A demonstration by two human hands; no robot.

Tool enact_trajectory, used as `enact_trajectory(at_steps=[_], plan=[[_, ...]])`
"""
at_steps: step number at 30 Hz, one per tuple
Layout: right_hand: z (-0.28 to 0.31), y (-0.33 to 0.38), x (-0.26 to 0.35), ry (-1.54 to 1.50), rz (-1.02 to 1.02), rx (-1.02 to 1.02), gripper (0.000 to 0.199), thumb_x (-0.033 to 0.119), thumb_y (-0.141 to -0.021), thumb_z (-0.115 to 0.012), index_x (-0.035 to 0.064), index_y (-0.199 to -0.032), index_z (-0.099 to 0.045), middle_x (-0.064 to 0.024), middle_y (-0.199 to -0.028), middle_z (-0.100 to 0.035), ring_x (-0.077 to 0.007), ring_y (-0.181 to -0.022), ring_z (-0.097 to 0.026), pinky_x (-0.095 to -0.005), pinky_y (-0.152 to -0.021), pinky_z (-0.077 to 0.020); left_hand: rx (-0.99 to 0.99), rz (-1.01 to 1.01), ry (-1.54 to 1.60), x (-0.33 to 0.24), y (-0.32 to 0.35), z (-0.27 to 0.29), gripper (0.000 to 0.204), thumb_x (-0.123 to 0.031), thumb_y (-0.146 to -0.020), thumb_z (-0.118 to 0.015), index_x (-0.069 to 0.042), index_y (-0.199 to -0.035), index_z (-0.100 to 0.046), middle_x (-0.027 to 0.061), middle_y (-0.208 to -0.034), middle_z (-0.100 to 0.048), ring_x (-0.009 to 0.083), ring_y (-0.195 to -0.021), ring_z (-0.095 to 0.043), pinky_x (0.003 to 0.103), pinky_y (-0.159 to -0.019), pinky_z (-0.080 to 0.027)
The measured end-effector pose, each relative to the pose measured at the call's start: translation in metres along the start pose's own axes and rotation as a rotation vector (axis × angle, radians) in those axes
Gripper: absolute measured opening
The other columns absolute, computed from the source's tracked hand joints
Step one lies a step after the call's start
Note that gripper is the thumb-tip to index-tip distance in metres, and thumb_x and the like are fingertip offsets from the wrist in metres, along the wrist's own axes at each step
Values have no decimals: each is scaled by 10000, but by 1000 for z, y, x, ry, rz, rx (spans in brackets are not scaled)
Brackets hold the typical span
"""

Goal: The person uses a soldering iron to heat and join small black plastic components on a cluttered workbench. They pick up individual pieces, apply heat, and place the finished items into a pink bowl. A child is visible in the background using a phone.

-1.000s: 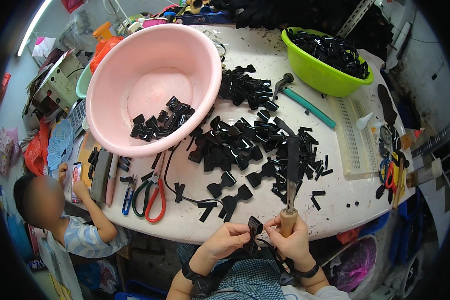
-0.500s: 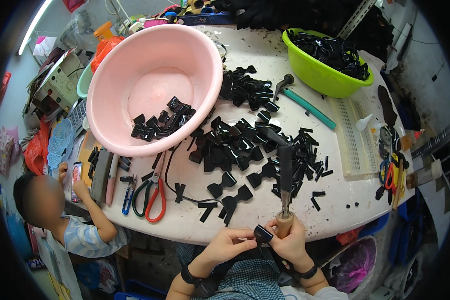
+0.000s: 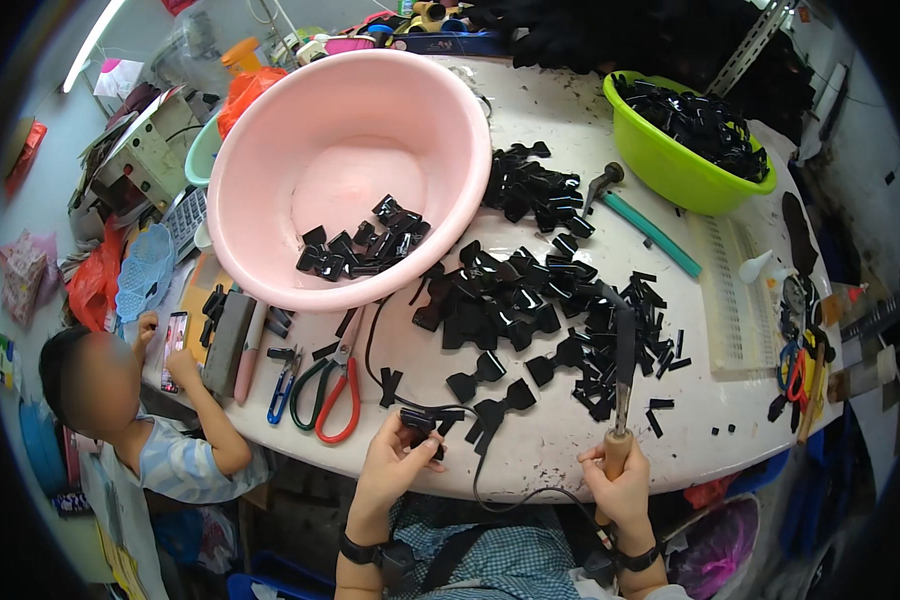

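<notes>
A black bow (image 3: 417, 420) is over the near edge of the counter (image 3: 560, 455), pinched between the thumb and fingers of the left hand (image 3: 395, 450). The right hand's (image 3: 622, 482) grip wraps the wooden handle of a long-bladed tool (image 3: 622, 405), blade pointing away. Half a second ago the hands were together at the bow; now they are well apart, so the tool seems clear of it. Beyond lie loose bows (image 3: 490, 295) and short black strips (image 3: 660, 350), then a pink basin (image 3: 350, 110) and a green basin (image 3: 660, 165), both holding black pieces.
</notes>
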State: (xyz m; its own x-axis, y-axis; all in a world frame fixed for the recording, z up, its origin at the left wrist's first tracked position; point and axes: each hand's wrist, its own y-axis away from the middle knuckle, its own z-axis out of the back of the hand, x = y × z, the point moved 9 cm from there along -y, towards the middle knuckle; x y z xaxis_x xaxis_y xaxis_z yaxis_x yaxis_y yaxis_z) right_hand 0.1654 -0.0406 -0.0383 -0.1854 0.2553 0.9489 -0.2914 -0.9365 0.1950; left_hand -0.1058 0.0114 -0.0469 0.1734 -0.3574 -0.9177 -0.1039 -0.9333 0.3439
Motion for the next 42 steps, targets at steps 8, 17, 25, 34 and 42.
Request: enact_trajectory(at_steps=[8, 17, 25, 34, 42], plan=[[-5, 4, -17, -11, -71, 53, 195, 94, -697, -646, 0, -794, -505, -46, -638, -566, -78, -528, -508, -224, -498, -416, -254, -376, -965, -20, -5, -3, 157, -20, -614, -619, -8, -748, -539, 110, -719, -528, 223, -595, -538, 323, -543, -442], [-1, 7, -9, -94, -111, 80, 215, 62, -688, -651, 1, -821, -493, -39, -683, -561, -60, -532, -502, -204, -481, -411, -61, -316, -773, -32, 5, -27, 184, 27, -605, -602, 0, -780, -554, 110, -672, -589, 207, -614, -582, 289, -561, -448], [-33, 8, 24, -303, -99, 324, 271, 73, -703, -674, 10, -889, -487, -46, -766, -572, -58, -535, -505, -185, -462, -413, 532, -122, -503, -8, 10, -120, 146, -28, -692, -632, 21, -793, -538, 60, -663, -598, 96, -620, -554, 225, -587, -445], [-20, 12, 3, -335, -170, 225, 244, 50, -731, -645, 18, -881, -456, -40, -715, -547, -63, -503, -495, -181, -436, -410, 591, 192, 102, 37, 10, -118, 261, -273, -904, -422, -65, -1048, -488, -8, -883, -514, 74, -761, -450, 217, -708, -392], [-16, 10, 4, -447, -192, 215, 283, -49, -726, -595, -7, -920, -393, -91, -714, -549, -150, -592, -594, -207, -478, -471, 571, 203, -15, 38, 7, -111, 338, -201, -856, -514, -65, -1152, -426, -3, -907, -470, 51, -858, -442, 187, -720, -386]])
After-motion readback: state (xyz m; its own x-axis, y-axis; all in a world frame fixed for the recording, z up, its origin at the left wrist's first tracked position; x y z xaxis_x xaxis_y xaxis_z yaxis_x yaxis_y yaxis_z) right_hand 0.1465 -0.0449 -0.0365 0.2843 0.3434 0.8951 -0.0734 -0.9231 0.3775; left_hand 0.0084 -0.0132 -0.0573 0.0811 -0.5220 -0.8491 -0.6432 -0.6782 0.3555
